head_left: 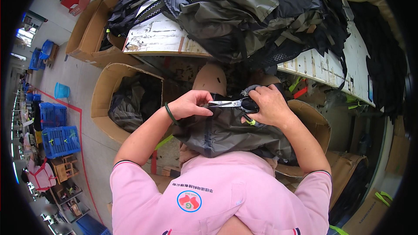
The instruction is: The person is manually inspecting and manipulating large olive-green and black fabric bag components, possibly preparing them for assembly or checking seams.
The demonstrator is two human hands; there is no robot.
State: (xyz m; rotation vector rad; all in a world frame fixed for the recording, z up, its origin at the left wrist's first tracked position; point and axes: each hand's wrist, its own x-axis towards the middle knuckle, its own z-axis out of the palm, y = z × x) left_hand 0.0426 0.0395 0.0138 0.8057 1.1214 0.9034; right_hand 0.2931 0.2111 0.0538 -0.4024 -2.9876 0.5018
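A pair of scissors (225,103) with silver blades and dark handles is held in my right hand (269,104), its blades pointing left. My left hand (194,104) is closed in a pinch right at the blade tips; what lies between its thumb and finger is too small to make out. Across my lap, below both hands, spreads a dark grey-green sheet of thin, shiny fabric (237,130) with a black strip down it. Some grey material with a yellow-green bit (250,120) shows beneath my right hand.
A white worktable (154,37) ahead carries a heap of black and olive fabric pieces (226,6). An open cardboard box (102,100) with dark fabric stands at my left, another box (311,119) at my right. Blue crates (61,141) stand farther left.
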